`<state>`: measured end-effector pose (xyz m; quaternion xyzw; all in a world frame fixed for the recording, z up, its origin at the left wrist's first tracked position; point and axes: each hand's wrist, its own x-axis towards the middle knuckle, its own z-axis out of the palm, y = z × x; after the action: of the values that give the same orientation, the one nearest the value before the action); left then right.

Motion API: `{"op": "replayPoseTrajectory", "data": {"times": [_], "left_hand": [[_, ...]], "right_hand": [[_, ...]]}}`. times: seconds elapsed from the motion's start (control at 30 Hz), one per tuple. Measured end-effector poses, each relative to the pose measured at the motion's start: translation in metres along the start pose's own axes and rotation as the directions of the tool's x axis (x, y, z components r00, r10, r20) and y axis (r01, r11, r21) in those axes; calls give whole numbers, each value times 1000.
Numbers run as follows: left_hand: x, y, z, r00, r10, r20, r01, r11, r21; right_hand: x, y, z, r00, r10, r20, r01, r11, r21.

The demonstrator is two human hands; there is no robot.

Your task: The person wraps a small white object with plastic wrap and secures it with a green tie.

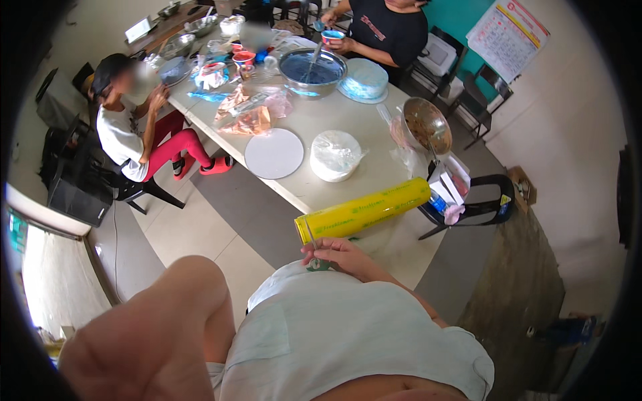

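Note:
My right hand (338,257) is closed around a thin grey tool with a green and silver end (317,264). Its slim shaft crosses the near left end of a yellow roll of film with green print (364,210); I cannot make out the tool's exact kind. That roll lies slantwise on the near end of the table. At lower left my left arm (154,321) is bent and raised close to the camera, large and blurred, its hand not showing. Beyond the roll stand a white round cake covered in clear film (334,156) and a flat white cake board (273,154).
The pale table (287,187) also bears a steel bowl of blue icing (312,73), a blue-white cake (363,81) and crumpled bags (247,120). At right, a steel bowl (426,127) stands near a black chair (495,200). Two people (124,127) work at the table.

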<state>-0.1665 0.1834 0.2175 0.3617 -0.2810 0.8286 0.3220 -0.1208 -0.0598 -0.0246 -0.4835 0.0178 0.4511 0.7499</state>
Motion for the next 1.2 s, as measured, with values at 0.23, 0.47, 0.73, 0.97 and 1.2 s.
{"op": "replayPoseTrajectory", "data": {"times": [0.23, 0.47, 0.73, 0.97, 1.2], "left_hand": [[-198, -51, 35, 258, -827, 499, 777, 485, 401], [-409, -40, 54, -349, -592, 727, 631, 425, 649], [-469, -19, 82, -543, -418, 729, 289, 722, 629], [-476, -49, 75, -591, -455, 666, 516, 423, 745], [-485, -64, 57, -562, -329, 759, 467, 631, 620]], "right_hand": [[1, -13, -74, 950, -251, -183, 275, 954, 121], [-13, -61, -169, 834, -302, -461, 457, 847, 272], [-33, -100, -242, 831, -414, -371, 518, 820, 244], [19, -126, -284, 863, -399, -311, 338, 912, -231], [95, -101, -304, 789, -568, -234, -179, 152, -972]]}}
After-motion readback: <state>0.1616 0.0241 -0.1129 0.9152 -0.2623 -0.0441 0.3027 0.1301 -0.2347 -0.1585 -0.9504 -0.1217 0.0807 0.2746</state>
